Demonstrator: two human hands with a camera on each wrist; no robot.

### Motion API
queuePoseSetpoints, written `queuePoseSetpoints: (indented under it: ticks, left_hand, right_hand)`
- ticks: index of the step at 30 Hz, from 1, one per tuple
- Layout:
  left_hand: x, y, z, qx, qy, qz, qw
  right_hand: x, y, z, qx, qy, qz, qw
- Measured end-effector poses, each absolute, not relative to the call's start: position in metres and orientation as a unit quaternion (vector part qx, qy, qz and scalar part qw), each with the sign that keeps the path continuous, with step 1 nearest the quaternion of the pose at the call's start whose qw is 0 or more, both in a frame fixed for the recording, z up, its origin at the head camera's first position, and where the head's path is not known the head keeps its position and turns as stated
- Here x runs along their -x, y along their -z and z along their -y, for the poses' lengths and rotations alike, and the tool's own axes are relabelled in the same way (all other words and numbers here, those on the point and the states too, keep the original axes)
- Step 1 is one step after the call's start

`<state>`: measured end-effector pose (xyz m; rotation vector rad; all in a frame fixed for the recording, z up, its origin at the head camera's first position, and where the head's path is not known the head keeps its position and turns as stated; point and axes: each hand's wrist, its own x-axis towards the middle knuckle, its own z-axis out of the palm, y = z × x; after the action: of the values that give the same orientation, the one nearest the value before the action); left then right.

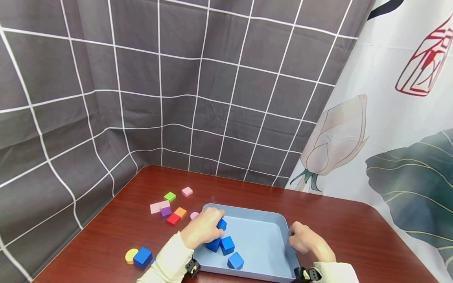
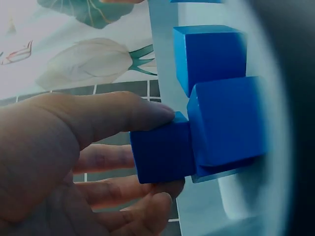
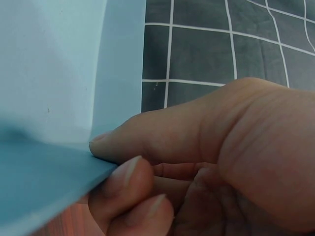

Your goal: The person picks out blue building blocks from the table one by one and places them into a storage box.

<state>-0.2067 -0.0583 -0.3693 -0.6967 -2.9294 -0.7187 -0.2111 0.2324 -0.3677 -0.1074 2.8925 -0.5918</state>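
My left hand is over the left side of a light blue tray. In the left wrist view its thumb and fingers pinch a blue cube, which sits close against a larger-looking blue cube. Beside it in the tray, the head view shows a blue cube, another blue cube partly under the hand, and a separate blue cube near the front wall. At the tray's right side, my right hand grips the tray wall between thumb and curled fingers.
Left of the tray on the brown table lie a blue cube and a yellow round block. Farther back are green, pink, purple, orange and red blocks. A grey checked curtain hangs behind.
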Motion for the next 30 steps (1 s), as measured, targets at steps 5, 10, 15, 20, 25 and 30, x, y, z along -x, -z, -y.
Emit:
queuePoseSetpoints:
  ticks: [5, 10, 15, 20, 25, 30]
  left_hand:
    - [0.205, 0.371, 0.052, 0.234, 0.217, 0.947, 0.035]
    - [0.203, 0.373, 0.045, 0.238, 0.201, 0.949, 0.041]
    - [0.199, 0.375, 0.038, 0.248, 0.188, 0.949, 0.050]
    - [0.194, 0.377, 0.029, 0.280, 0.173, 0.942, 0.063]
    - [0.187, 0.379, 0.020, 0.309, 0.177, 0.932, 0.064]
    - [0.183, 0.382, 0.014, 0.329, 0.160, 0.929, 0.057]
  right_hand:
    - [0.212, 0.368, -0.232, 0.040, 0.198, -0.975, 0.086]
    - [0.211, 0.368, -0.232, 0.040, 0.198, -0.976, 0.087]
    - [0.212, 0.367, -0.232, 0.041, 0.197, -0.976, 0.088]
    - [0.212, 0.367, -0.231, 0.045, 0.193, -0.977, 0.085]
    - [0.212, 0.367, -0.232, 0.045, 0.193, -0.976, 0.091]
    - [0.211, 0.367, -0.231, 0.049, 0.193, -0.976, 0.087]
